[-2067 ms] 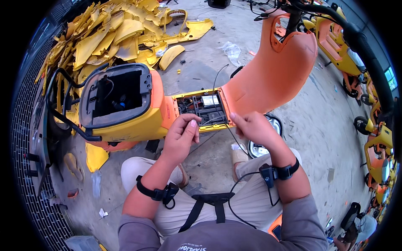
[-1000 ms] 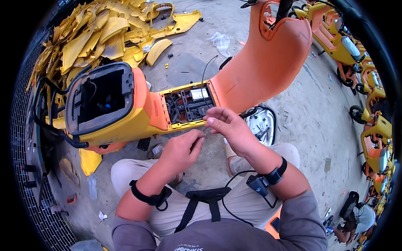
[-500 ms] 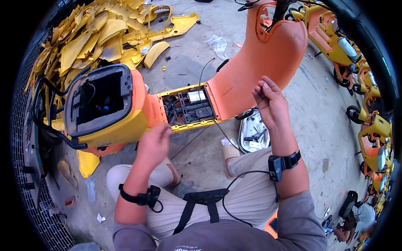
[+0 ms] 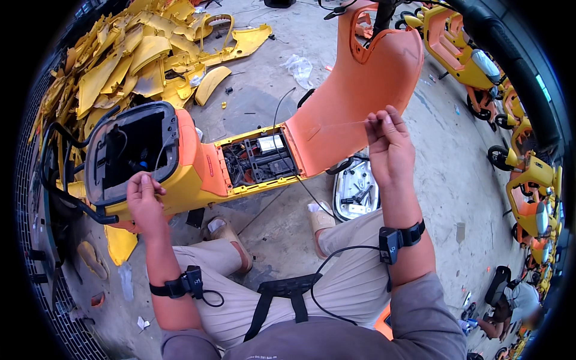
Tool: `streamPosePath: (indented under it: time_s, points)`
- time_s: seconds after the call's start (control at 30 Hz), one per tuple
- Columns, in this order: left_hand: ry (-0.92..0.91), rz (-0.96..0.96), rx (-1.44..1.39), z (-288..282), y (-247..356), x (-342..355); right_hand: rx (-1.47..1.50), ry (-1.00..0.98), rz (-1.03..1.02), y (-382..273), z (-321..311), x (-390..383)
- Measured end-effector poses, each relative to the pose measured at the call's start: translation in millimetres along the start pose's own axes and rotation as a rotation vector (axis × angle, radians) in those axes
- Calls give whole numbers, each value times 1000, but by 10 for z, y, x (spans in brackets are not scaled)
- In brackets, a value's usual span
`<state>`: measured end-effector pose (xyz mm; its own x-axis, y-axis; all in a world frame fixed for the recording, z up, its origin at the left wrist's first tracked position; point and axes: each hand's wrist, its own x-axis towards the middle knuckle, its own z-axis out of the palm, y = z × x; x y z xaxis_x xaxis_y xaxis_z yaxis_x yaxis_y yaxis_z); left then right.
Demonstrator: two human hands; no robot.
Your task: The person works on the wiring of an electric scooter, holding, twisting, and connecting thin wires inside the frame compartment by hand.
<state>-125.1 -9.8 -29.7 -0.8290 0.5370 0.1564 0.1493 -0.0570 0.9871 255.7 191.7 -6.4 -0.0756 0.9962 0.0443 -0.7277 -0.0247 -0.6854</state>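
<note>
An orange-and-yellow electric scooter body stretches across in front of me. My right hand is raised before its orange front shield, fingertips pinched on a thin clear strand that runs off to the left. Beside the open black-rimmed seat bucket, my left hand has its fingers pinched together. A faint thin line rises from those fingertips; whether it is the same strand I cannot tell. Between the hands lies the uncovered floorboard bay, with wiring and a silver box inside.
Yellow plastic panels are heaped at the far left. A white tray of tools and parts lies on the ground beyond my right knee. Scooters stand in a row on the right, with a person low beside them.
My left hand has moved left, from beside the floorboard bay to the seat bucket. The right hand stays raised, and a clear strand now shows at its fingertips. The view has shifted slightly.
</note>
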Motion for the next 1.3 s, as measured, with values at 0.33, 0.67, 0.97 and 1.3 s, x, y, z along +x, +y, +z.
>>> streamPosePath:
  time_s: [0.33,0.67,0.97,1.3]
  points:
    - [25,158,48,-155,-133,100,-51,61,-70,-177,-293,9]
    - [216,54,-98,-189,9,150,-104,153,-100,-208,-473,150]
    - [294,-35,-375,-492,-108,342,-109,199,-53,-130,-439,174]
    - [365,-19,-378,-533,-92,357,-102,203,-60,-66,-434,250]
